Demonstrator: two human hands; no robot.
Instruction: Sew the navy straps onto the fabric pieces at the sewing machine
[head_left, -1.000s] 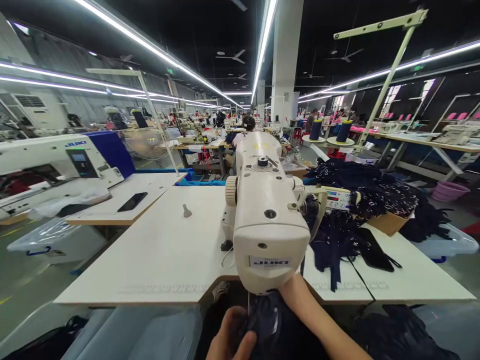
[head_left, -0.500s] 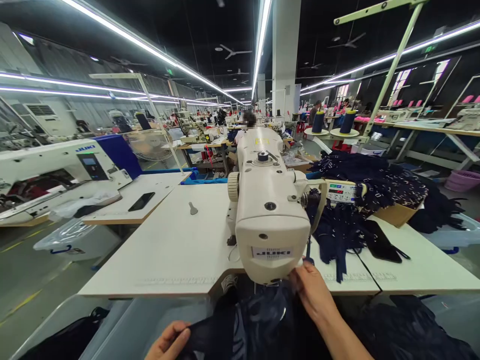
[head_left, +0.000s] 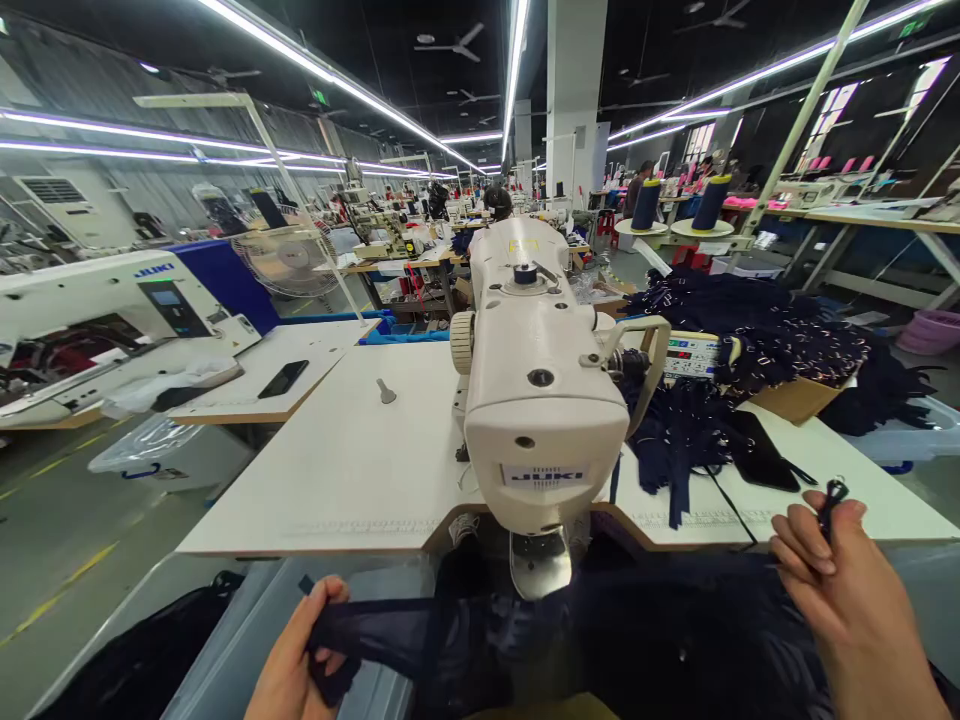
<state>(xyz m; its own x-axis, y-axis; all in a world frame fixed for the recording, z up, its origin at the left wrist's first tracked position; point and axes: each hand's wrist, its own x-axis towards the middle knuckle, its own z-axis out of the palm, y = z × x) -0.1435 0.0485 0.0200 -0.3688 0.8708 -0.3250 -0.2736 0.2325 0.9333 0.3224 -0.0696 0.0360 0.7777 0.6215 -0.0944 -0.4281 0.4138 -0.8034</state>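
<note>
A dark navy, partly sheer garment is stretched out below the head of a white JUKI sewing machine. At lower left, my left hand is closed around one end of it. My right hand, raised at the right over the table's front edge, grips the other end, and a small dark loop with a shiny ring sticks up between thumb and fingers. The machine's metal plate shows just above the cloth. Much of the garment's shape is lost in folds and shadow.
Dark straps with small rings are heaped in a cardboard box on the right, more hanging beside the control panel. A black phone lies near them. A small metal tool rests on the white table. Clear plastic bins stand below.
My right hand has moved from beside the machine head out to the right, lifting its end of the garment. My left hand has shifted slightly left and up. The garment now spans wider, clear of the head.
</note>
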